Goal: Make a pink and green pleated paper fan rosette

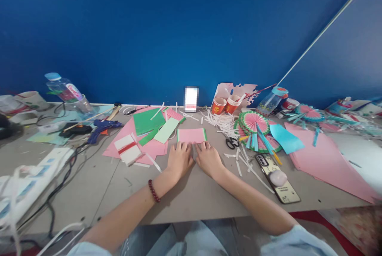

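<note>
A small pink paper (191, 135) with green strips along its left and right ends lies on the table in front of me. My left hand (180, 158) has its fingers closed at the left part of the paper's near edge. At the right part of that same edge, the bent fingers of my right hand (208, 158) press on the paper. Both thumbs point inward, close together, and the fingers cover the near edge. Left of the paper lie a pale green strip (166, 130), green sheets (147, 120) and pink sheets (119, 138).
Black-handled scissors (232, 143), white paper scraps (222, 122) and pink-green paper fans (253, 122) lie to the right. A phone (279, 180) is nearer me. Red paper cups (219, 106) stand behind. A blue glue gun (101, 128) and a power strip (37, 180) are left.
</note>
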Demonstrator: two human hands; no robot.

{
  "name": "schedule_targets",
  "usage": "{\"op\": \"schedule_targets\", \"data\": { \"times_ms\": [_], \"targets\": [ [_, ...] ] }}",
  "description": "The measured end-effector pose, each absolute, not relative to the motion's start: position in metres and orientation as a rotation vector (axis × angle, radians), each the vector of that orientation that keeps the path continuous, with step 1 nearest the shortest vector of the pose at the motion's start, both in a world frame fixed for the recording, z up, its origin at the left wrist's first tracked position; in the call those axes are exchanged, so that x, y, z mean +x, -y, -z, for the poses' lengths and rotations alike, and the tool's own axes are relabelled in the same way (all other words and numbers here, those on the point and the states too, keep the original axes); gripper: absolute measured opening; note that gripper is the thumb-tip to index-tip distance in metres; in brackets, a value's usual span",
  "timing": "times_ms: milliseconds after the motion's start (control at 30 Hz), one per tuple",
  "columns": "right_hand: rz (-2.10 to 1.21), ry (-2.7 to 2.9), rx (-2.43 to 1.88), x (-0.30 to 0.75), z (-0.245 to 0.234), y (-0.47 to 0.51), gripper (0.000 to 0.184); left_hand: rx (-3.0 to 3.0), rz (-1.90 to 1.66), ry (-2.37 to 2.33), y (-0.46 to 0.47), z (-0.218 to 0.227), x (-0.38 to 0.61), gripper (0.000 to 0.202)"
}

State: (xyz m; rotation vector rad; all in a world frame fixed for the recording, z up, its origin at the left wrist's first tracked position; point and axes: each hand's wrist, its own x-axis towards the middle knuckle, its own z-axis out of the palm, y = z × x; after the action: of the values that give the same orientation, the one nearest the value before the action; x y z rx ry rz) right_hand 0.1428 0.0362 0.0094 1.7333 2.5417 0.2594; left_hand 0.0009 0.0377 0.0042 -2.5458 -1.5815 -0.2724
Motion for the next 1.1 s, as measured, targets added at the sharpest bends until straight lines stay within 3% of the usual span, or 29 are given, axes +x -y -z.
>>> {"op": "schedule_targets", "data": {
  "times_ms": [333,500,700,1100],
  "targets": [
    [-0.256,-2.575,1.680,0.156,-0.011,-0.045,0.046,-2.620,0.404,1.554,-0.068,0.000,-0.030,0.026],
    [-0.295,-2.587,1.711,0.161,-0.006,-0.052,0.035,-2.706,0.616,1.538,-0.086,0.009,-0.044,0.022],
    [-0.306,-2.676,1.729,0.170,-0.005,-0.062,0.019,-2.695,0.567,1.363,-0.090,0.014,-0.047,0.021],
    [-0.274,-2.782,1.794,0.175,-0.002,-0.066,0.015,-2.586,0.748,1.266,-0.089,0.002,-0.044,0.013]
  ]
}}
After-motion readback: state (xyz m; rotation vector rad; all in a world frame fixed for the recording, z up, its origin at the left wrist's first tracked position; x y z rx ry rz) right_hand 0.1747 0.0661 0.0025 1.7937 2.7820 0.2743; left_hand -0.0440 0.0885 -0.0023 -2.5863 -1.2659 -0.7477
